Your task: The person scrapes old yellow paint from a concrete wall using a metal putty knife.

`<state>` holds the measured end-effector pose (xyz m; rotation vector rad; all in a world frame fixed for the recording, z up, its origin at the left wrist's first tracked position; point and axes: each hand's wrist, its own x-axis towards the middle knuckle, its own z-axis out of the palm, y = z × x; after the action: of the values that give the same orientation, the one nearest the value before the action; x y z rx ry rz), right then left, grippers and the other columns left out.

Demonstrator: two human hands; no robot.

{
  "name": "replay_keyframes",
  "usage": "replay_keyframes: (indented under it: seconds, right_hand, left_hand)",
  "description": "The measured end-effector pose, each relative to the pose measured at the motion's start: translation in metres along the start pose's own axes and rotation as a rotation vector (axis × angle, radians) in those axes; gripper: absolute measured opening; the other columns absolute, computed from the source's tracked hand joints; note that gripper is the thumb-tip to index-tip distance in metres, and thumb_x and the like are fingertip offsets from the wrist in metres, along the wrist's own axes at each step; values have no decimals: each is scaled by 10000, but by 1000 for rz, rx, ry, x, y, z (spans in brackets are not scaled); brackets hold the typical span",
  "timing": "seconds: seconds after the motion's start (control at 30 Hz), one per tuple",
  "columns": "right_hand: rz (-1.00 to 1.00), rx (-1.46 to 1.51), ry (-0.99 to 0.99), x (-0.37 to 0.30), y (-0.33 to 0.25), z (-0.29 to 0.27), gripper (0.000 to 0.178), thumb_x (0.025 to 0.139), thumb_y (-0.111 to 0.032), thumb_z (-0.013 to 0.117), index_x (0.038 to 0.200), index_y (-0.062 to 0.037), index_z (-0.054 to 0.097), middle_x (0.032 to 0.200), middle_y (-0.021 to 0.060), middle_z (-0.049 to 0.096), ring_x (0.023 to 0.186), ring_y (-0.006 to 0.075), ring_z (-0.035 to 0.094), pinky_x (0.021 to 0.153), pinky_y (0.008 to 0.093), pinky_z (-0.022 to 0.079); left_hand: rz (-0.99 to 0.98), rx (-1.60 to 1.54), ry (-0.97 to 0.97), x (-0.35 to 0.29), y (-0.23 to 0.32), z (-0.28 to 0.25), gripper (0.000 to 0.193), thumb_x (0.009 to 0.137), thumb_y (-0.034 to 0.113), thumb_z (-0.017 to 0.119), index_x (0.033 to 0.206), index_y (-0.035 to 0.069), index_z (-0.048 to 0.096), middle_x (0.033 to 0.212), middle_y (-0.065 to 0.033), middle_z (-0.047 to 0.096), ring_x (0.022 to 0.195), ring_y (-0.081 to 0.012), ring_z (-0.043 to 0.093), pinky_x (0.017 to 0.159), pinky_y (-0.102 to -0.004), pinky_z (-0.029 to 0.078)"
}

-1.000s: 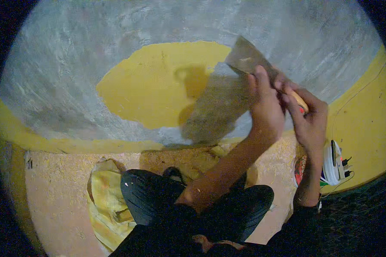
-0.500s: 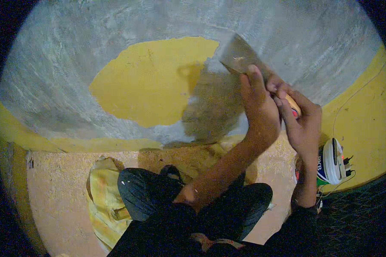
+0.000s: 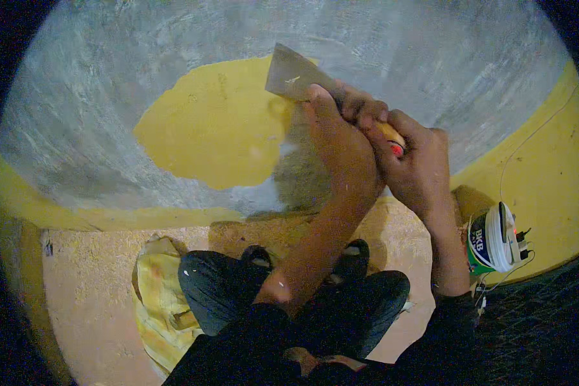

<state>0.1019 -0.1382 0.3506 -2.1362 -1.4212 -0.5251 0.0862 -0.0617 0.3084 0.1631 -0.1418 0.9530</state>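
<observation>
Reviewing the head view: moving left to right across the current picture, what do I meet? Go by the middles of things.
Crumpled yellow cloth → scraper blade → left hand → right hand → white-rimmed bucket.

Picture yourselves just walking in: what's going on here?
A person's right hand holds the orange handle of a wide scraper, while the left hand grips it nearer the blade. In view, the blade overlaps a yellow patch ringed by grey; whether it touches is unclear. A bucket stands at right.
</observation>
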Motion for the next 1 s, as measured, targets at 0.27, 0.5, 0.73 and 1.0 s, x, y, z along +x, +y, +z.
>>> replay_keyframes:
  seconds: [0.27,0.5,0.73,1.0]
  right_hand:
    - [293,-32,139,-24,-5,-9,221,778,-235,603,811,-17,609,602,185,570,493,227,576,483,303,432]
    - [231,129,92,-28,4,-12,261,781,-260,601,762,0,594,566,180,550,461,218,549,455,303,406]
    - [226,130,17,-19,1,-5,280,791,-269,592,804,11,608,577,187,560,472,229,567,468,316,420]
    - [180,37,8,-27,3,7,286,795,-274,583,811,12,596,572,198,551,465,292,556,458,333,419]
  left_hand:
    - [-203,-90,31,-17,-17,9,369,895,426,380,747,89,361,565,10,337,489,-121,371,484,-277,369]
    - [-178,-207,3,-20,-27,7,370,901,422,365,756,83,348,569,1,327,486,-127,357,496,-269,354]
    - [-32,-42,18,-15,-15,5,377,905,425,346,728,92,327,560,-7,309,471,-144,351,482,-289,348]
    - [-159,-198,17,-13,-20,-20,384,895,444,361,715,109,307,550,-12,320,474,-151,362,461,-294,341]
